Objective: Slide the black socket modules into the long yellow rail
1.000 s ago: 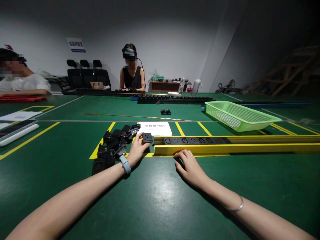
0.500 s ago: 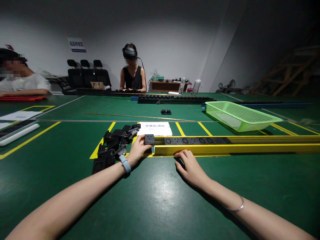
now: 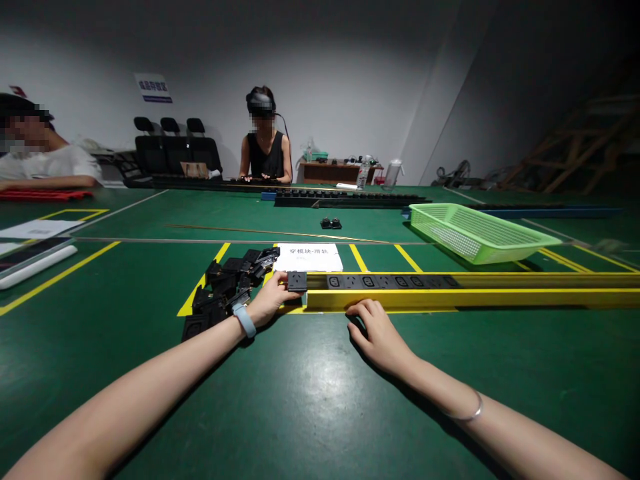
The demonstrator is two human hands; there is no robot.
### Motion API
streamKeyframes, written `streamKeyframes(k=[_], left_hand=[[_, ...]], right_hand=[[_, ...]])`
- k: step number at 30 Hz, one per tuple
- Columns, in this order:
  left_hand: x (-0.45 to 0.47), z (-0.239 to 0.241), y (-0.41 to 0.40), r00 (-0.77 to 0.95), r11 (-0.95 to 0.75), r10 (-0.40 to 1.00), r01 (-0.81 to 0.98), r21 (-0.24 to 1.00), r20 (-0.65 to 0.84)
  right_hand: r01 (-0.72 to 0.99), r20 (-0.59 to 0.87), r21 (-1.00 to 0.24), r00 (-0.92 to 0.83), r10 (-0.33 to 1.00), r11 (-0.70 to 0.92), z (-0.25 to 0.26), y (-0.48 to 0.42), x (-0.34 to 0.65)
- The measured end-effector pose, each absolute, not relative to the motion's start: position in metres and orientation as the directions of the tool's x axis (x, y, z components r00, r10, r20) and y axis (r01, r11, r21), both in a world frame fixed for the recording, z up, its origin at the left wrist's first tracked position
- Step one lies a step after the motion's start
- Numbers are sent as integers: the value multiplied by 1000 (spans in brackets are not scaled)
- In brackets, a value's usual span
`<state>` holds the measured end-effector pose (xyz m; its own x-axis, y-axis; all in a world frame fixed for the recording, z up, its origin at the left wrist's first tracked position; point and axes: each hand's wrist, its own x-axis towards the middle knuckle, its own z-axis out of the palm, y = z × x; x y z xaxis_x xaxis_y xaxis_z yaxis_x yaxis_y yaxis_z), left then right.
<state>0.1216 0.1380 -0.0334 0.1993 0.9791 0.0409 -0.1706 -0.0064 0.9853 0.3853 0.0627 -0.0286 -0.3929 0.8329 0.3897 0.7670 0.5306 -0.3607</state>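
My left hand (image 3: 270, 297) pinches a black socket module (image 3: 297, 282) between thumb and fingers. The module is face up at the left end of the yellow rail (image 3: 480, 298); whether its edge is inside the channel I cannot tell. Several black socket modules (image 3: 385, 282) sit in a row in that rail. My right hand (image 3: 376, 333) rests on the table by the rail's front wall, fingers loosely curled, thumb apart, holding nothing. Behind my left wrist lies a pile of loose black socket modules (image 3: 227, 277), partly covered by my forearm.
A paper sign (image 3: 310, 257) lies behind the rail's left end. Farther back are a light green basket (image 3: 480, 233), two small black parts (image 3: 331, 223) and a thin rod (image 3: 260, 231). One person (image 3: 265, 147) sits opposite, another person (image 3: 47, 157) at the left.
The socket module in my left hand has come down slightly at the rail's end. My right hand stays in place, and the whole view has shifted a little.
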Motion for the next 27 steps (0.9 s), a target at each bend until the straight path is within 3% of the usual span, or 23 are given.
streamKeyframes(k=[27], left_hand=[[122,-29,136,267,17,963,-158,987,26]], right_hand=[[763,389,-366,-395,832,533,-29,63,386]])
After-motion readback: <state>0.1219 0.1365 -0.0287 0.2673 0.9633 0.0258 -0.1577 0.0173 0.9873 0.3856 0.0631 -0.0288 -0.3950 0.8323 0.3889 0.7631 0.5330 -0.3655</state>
